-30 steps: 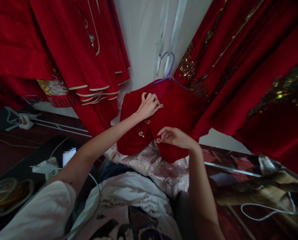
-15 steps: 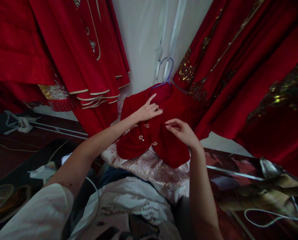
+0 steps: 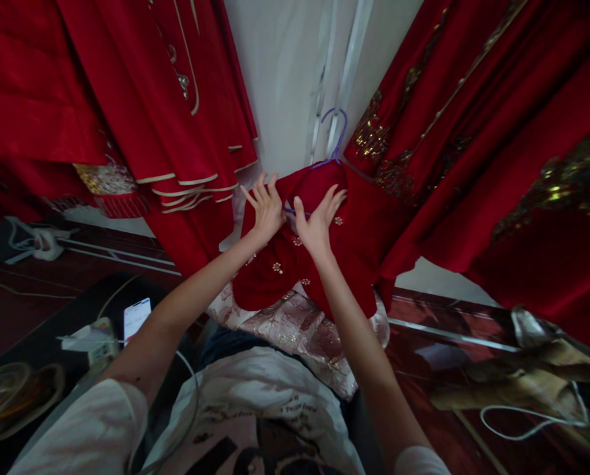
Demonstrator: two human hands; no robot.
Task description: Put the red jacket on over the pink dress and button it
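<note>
A red jacket (image 3: 359, 251) with flower-shaped pearl buttons lies over my lap on a purple hanger (image 3: 341, 135). The hanger's hook points up toward the wall, and a lower purple bar shows at the jacket's opening between my hands. My left hand (image 3: 266, 206) is on the left side of the collar, its fingers stretched and spread. At the neck opening my right hand (image 3: 319, 221) has its thumb and fingers apart, touching the cloth. Under the jacket is a shiny pale pink patterned fabric (image 3: 319, 336).
Red garments (image 3: 141, 99) with pale trim hang at the left; red gowns (image 3: 473, 165) with gold sequins hang at the right. On a dark surface at left are a lit phone (image 3: 136, 318) and a plastic container (image 3: 8, 389). A brown bag-like bundle (image 3: 527, 389) lies lower right.
My right hand has moved up and left to the neck opening. My left hand has shifted left and spread its fingers. The hanger's lower bar now shows between them.
</note>
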